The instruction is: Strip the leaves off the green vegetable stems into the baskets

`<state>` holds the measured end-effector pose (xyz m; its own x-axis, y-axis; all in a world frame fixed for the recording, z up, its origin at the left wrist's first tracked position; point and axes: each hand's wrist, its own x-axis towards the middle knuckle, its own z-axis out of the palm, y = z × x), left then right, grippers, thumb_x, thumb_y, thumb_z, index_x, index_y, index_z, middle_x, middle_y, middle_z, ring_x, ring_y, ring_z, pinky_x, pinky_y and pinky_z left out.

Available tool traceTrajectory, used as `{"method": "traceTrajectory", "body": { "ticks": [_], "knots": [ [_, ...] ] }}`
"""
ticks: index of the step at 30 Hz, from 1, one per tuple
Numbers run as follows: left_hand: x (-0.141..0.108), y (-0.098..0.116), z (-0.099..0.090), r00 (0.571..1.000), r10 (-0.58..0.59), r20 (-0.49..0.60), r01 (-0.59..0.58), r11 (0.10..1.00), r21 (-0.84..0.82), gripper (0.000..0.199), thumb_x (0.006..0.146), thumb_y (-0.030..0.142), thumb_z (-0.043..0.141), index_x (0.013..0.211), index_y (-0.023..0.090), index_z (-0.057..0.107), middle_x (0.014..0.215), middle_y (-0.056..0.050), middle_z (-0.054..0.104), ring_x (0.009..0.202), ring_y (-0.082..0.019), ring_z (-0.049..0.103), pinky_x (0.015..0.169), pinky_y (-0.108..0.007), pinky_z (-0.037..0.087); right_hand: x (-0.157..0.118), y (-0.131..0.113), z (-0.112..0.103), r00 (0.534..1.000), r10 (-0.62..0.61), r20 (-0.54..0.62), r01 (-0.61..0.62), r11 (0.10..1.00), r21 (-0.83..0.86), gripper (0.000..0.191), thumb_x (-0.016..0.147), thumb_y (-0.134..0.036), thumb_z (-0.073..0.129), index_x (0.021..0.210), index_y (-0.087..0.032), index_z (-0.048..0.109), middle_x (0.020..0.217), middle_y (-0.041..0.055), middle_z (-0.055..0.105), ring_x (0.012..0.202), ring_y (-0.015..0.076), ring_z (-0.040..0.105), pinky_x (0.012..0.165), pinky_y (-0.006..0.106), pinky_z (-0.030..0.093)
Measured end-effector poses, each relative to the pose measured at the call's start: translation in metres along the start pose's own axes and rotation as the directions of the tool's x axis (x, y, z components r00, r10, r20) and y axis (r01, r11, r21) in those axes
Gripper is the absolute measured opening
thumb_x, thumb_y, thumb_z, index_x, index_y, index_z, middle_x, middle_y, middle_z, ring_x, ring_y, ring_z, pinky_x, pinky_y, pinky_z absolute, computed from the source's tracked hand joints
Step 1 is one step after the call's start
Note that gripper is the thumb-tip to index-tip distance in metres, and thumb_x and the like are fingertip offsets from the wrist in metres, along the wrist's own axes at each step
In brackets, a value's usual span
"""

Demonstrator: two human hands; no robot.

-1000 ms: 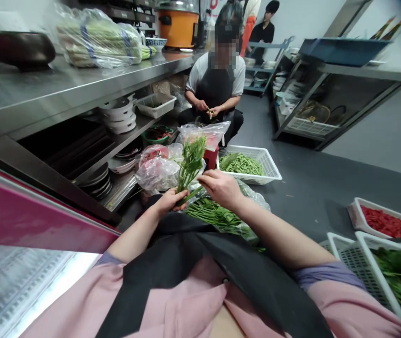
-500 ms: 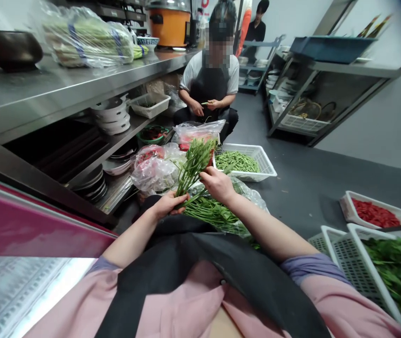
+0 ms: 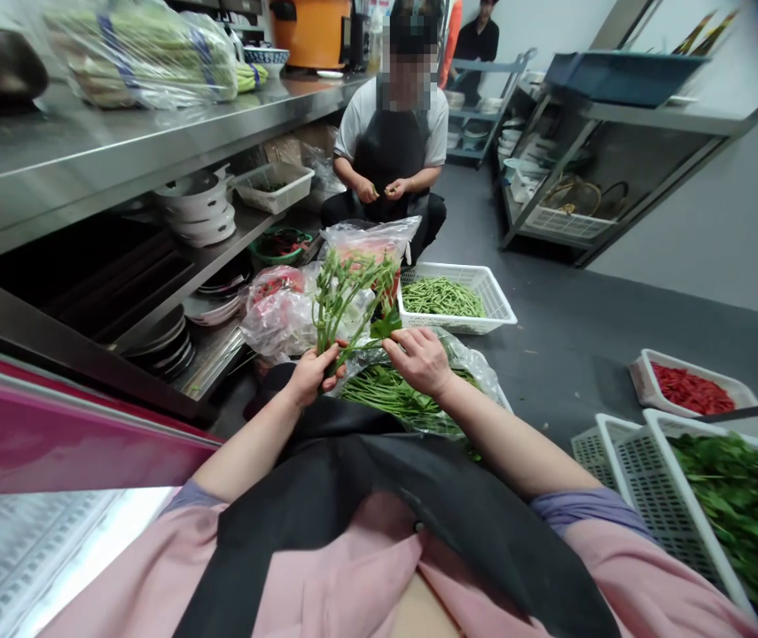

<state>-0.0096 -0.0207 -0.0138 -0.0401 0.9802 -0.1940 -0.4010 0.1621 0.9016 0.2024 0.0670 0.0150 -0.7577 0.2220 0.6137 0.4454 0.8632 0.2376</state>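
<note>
My left hand (image 3: pixel 316 374) is closed round the lower stems of a bunch of leafy green vegetable stalks (image 3: pixel 345 297), which stands upright and fans out above the fist. To its right, my right hand (image 3: pixel 422 359) pinches a single green stem with a dark leaf (image 3: pixel 386 324) at the side of the bunch. Below both hands, more long green stalks (image 3: pixel 395 399) lie heaped in an open clear plastic bag (image 3: pixel 485 381). My right forearm covers part of that heap.
A white basket of green beans (image 3: pixel 502 306) stands ahead, where a co-worker (image 3: pixel 395 133) squats. Plastic bags (image 3: pixel 278 323) lie left of it, beside a steel counter (image 3: pixel 152 159) with shelves. At right are a basket of red peppers (image 3: pixel 694 390) and baskets of leafy greens (image 3: pixel 738 496).
My right hand has moved slightly down, drawing a leafy stem outward from the bunch. The bunch has tilted left and spread. The co-worker's hands have come apart slightly.
</note>
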Motion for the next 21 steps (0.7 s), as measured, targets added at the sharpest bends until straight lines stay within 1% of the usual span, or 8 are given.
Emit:
{"method": "traceTrajectory", "body": {
  "ticks": [3,8,11,14,17,19,21],
  "knots": [
    [-0.001,-0.002,0.005,0.998,0.052,-0.047,-0.052,0.999,0.005,0.052,0.071,0.05,0.073,0.106,0.016,0.055,0.052,0.004,0.056,0.03,-0.003,0.033,0.032,-0.015,0.019,-0.005,-0.002,-0.002,1.0,0.022,-0.015,-0.021,1.0,0.023,0.025,0.094,-0.019,0.043,0.1,-0.021,0.067,0.098,0.009,0.064,0.086,0.0159,0.053,0.082,0.032,0.035],
    [-0.007,0.0,0.013,0.983,0.179,-0.048,-0.176,0.982,0.067,0.046,0.072,0.047,0.072,0.103,0.016,0.056,0.052,0.005,0.056,0.031,-0.004,0.035,0.033,-0.016,0.021,-0.012,-0.003,-0.008,0.997,0.044,-0.068,-0.045,0.999,-0.003,0.02,0.093,-0.022,0.047,0.096,-0.023,0.067,0.093,0.0071,0.066,0.089,0.0157,0.057,0.083,0.032,0.036],
    [-0.009,0.001,0.015,0.974,0.218,-0.059,-0.213,0.974,0.079,0.044,0.072,0.047,0.072,0.1,0.017,0.055,0.051,0.005,0.055,0.032,-0.005,0.036,0.033,-0.017,0.021,-0.015,-0.005,-0.013,0.993,-0.005,-0.121,0.003,1.0,-0.01,0.019,0.093,-0.02,0.048,0.095,-0.023,0.067,0.093,0.0064,0.067,0.089,0.0153,0.058,0.083,0.031,0.037],
    [-0.01,0.001,0.014,0.975,0.21,-0.073,-0.203,0.975,0.091,0.043,0.071,0.049,0.073,0.093,0.016,0.054,0.05,0.005,0.055,0.031,-0.005,0.036,0.033,-0.018,0.02,-0.014,-0.004,-0.017,0.98,-0.08,-0.181,0.081,0.997,-0.001,0.02,0.092,-0.018,0.048,0.097,-0.021,0.067,0.096,0.0078,0.067,0.088,0.0154,0.058,0.081,0.031,0.039],
    [-0.012,0.001,0.015,0.976,0.207,-0.066,-0.199,0.974,0.108,0.043,0.07,0.05,0.074,0.087,0.016,0.054,0.048,0.005,0.054,0.031,-0.005,0.036,0.032,-0.018,0.02,-0.013,0.001,-0.019,0.983,-0.092,-0.157,0.097,0.995,0.022,0.022,0.093,-0.018,0.045,0.097,-0.02,0.067,0.094,0.0088,0.067,0.081,0.0151,0.057,0.077,0.03,0.042],
    [-0.014,0.001,0.017,0.973,0.222,-0.065,-0.213,0.97,0.118,0.043,0.069,0.051,0.074,0.087,0.017,0.054,0.048,0.005,0.054,0.032,-0.006,0.037,0.033,-0.018,0.02,-0.013,0.004,-0.019,0.989,-0.082,-0.124,0.086,0.996,0.031,0.025,0.094,-0.019,0.043,0.098,-0.02,0.068,0.094,0.0089,0.067,0.08,0.0151,0.057,0.078,0.031,0.044],
    [-0.016,0.0,0.02,0.965,0.254,-0.07,-0.244,0.961,0.132,0.042,0.07,0.05,0.074,0.087,0.017,0.055,0.049,0.005,0.054,0.033,-0.006,0.037,0.034,-0.019,0.022,-0.015,0.007,-0.019,0.989,-0.075,-0.127,0.078,0.997,0.026,0.025,0.094,-0.018,0.044,0.1,-0.021,0.068,0.094,0.0089,0.068,0.08,0.0155,0.058,0.079,0.031,0.047]
  ]
}}
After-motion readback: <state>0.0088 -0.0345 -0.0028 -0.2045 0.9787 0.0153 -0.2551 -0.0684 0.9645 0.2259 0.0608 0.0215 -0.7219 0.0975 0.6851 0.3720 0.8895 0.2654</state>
